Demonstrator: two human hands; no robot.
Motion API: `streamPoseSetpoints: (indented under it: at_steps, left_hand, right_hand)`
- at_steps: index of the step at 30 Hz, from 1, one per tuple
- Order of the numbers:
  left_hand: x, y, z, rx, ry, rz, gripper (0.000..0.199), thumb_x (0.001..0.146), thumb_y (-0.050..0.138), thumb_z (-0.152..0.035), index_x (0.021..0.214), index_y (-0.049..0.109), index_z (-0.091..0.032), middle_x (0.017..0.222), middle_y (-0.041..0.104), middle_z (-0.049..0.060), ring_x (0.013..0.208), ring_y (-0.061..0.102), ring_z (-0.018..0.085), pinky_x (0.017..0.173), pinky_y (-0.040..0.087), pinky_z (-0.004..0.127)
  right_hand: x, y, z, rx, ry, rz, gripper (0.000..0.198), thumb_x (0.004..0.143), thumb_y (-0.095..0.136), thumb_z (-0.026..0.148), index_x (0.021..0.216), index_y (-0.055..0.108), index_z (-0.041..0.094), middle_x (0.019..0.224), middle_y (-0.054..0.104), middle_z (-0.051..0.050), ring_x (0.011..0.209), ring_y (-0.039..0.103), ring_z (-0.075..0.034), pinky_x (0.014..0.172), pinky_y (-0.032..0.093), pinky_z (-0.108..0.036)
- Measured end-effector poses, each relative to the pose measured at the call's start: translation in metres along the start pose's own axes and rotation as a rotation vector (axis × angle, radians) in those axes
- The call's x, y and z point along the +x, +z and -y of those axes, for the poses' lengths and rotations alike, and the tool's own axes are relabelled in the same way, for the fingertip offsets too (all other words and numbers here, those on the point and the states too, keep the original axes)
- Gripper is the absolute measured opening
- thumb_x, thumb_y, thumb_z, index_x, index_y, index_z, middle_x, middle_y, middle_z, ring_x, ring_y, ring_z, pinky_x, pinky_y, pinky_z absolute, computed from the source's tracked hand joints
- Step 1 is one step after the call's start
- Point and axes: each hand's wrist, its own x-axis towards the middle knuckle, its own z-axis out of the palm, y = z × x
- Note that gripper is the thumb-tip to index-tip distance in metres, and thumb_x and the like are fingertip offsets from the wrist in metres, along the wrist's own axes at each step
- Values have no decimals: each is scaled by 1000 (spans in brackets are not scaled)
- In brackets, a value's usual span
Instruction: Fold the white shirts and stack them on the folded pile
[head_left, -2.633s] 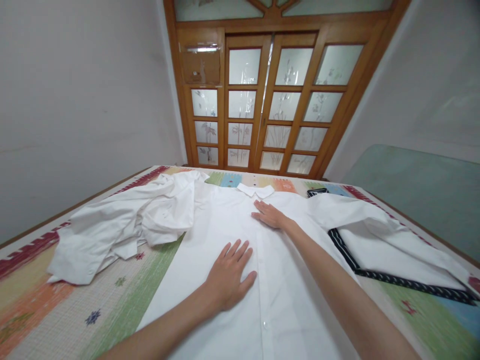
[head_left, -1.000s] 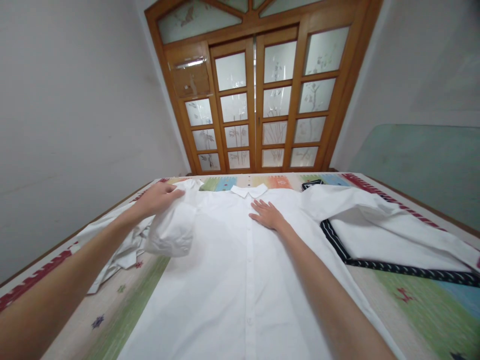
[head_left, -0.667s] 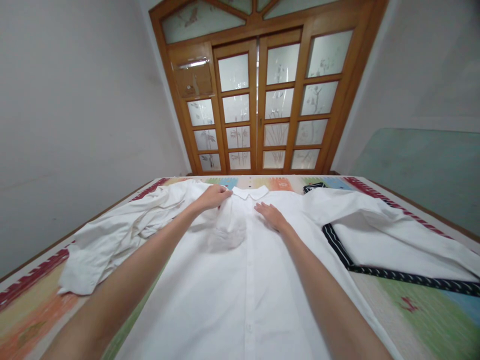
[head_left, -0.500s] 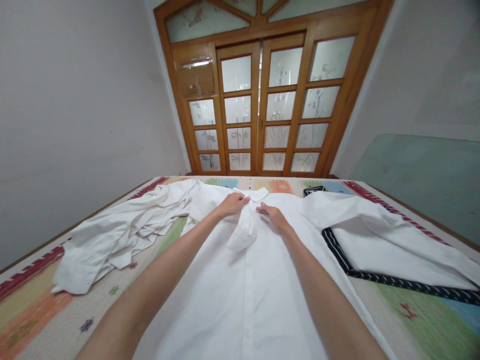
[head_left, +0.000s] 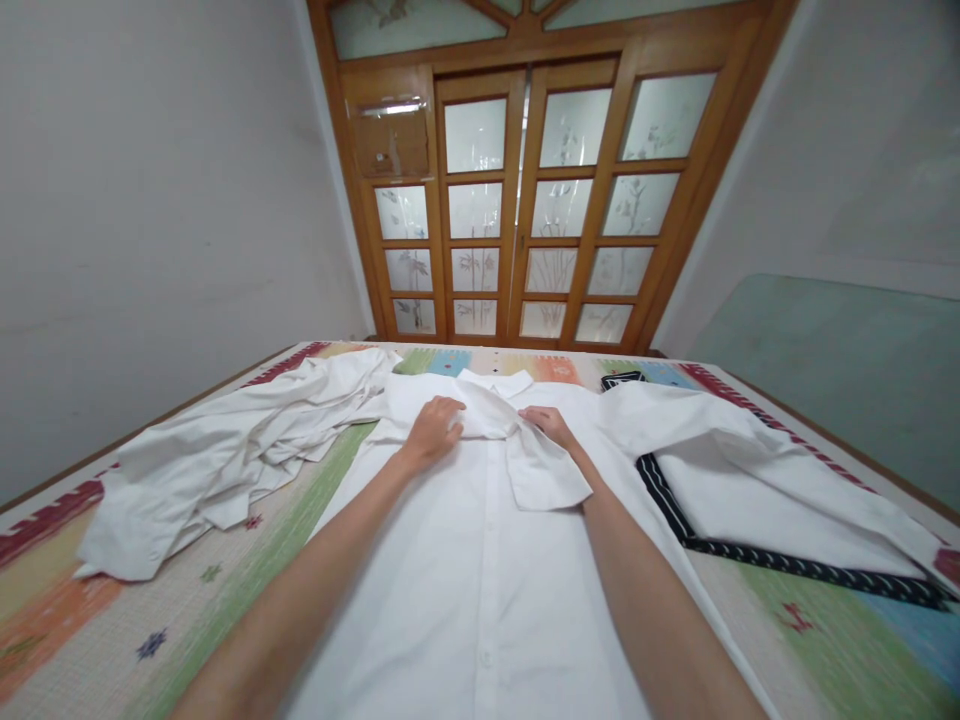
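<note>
A white button-front shirt [head_left: 420, 590] lies flat in front of me, its collar [head_left: 504, 383] at the far end. Its left-side sleeve [head_left: 491, 412] is laid across the chest, and the cuff end [head_left: 546, 478] hangs toward my right forearm. At the sleeve's left part, my left hand [head_left: 433, 430] rests with thumb and fingers apart. My right hand [head_left: 551, 424] has its fingers closed on the sleeve near the cuff. The other sleeve [head_left: 697, 425] stretches out to the right.
A crumpled white garment [head_left: 247, 450] lies on the left of the patterned bedcover [head_left: 255, 590]. Under the right sleeve is white cloth with a black, white-marked border [head_left: 810, 562]. A small black-and-white piece [head_left: 622, 381] shows by the right shoulder. Beyond are wooden glazed doors [head_left: 517, 210].
The sleeve's cuff end has swung from left of the button line to the right. My left hand has moved left and nearer, its pinch undone; my right hand has closed on the sleeve.
</note>
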Motion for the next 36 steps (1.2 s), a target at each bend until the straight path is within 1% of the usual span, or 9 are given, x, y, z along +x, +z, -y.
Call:
streamPoseSetpoints:
  at_steps: [3,6,13,16,21,24,26,30,36]
  left_hand:
    - [-17,-11,33,56,-119,-165,34,74,46,-17,105,60,-17,111,63,11,112,53,26,104,40,42]
    - [-28,-14,60,33,-236,-248,38,74,46,-19,109,59,-16,115,61,12,113,53,26,105,41,43]
    - [-36,-13,79,53,-268,2,56,72,53,-26,126,54,-13,138,55,14,132,44,28,115,32,41]
    - [-37,-15,80,71,-217,128,59,74,53,-29,131,52,-14,147,47,13,140,35,30,117,26,46]
    - [-38,-11,83,73,-179,125,61,76,53,-31,134,49,-17,150,43,12,143,29,32,118,18,56]
    - [-38,-6,86,45,-225,-13,58,78,47,-20,136,46,-15,145,48,12,140,36,27,118,23,51]
    - [-38,-4,88,26,-249,-114,61,75,44,-11,136,46,-14,142,51,13,137,40,25,118,28,46]
    - [-40,-8,89,-6,-317,-201,67,66,41,-2,131,53,-14,136,58,10,134,44,23,117,31,41]
    - [-43,-20,89,-83,-480,-279,65,65,38,-5,126,59,-14,121,68,7,118,58,24,106,43,39]
  right_hand:
    - [0,-2,3,-5,-13,9,38,66,56,52,50,38,23,50,37,5,59,43,-14,58,37,-26]
    - [1,-3,5,-20,3,0,32,67,52,44,48,37,24,51,40,4,61,46,-15,64,40,-27]
    - [4,-7,8,-66,136,-121,20,71,49,35,59,60,23,76,70,-3,90,62,-23,89,46,-35]
    - [0,-16,12,10,204,-109,21,74,53,37,73,65,20,84,72,-5,91,64,-23,86,49,-35]
    - [-21,-38,29,135,380,89,38,74,66,44,103,61,21,91,71,-5,78,67,-19,67,53,-29]
    - [-29,-48,43,107,487,285,57,63,78,35,113,55,23,91,70,-3,77,67,-19,67,53,-29]
    - [-29,-53,49,56,533,341,59,58,80,28,111,55,23,89,70,-2,76,67,-19,67,53,-29]
    - [-22,-64,52,-170,525,168,40,59,76,19,96,62,20,79,69,-2,67,64,-17,62,51,-27]
    - [-21,-88,36,-599,462,-88,6,67,72,23,65,68,19,68,70,-4,69,64,-18,63,47,-25]
